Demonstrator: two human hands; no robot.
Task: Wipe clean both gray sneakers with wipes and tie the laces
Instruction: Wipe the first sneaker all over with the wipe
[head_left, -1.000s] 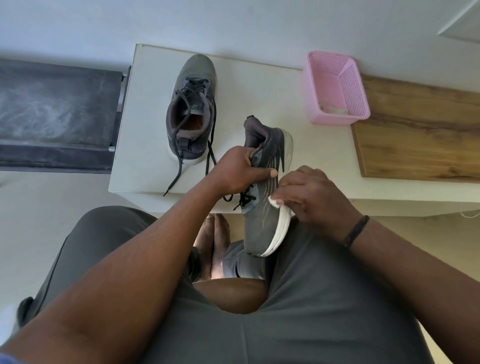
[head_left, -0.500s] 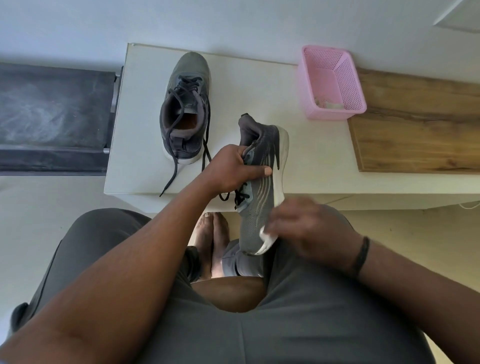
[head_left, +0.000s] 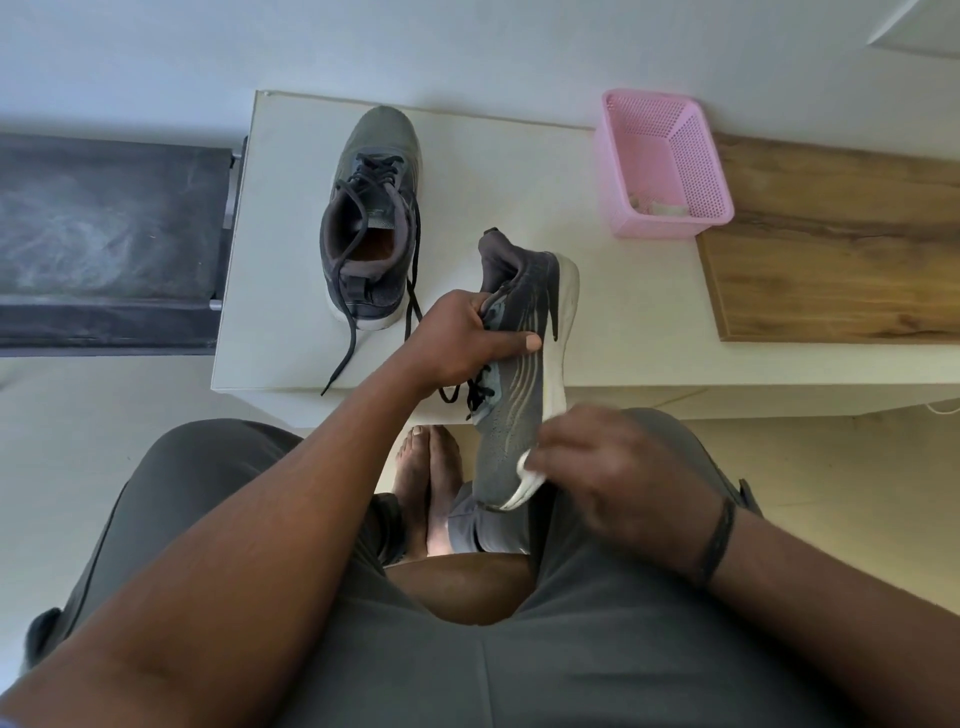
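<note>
Left hand (head_left: 462, 338) grips the sneaker (head_left: 524, 364) by its collar at frame centre, light and soft-sided so hold there, while the blurred right hand (head_left: 618, 467) pinches a wipe (head_left: 527, 462) against the toe's firmer sole.

A pink basket (head_left: 670, 130) sits beside a wooden board (head_left: 841, 249).

Left hand (head_left: 462, 338) gripping, thumb out; right hand (head_left: 618, 467) curled (blurred).
</note>
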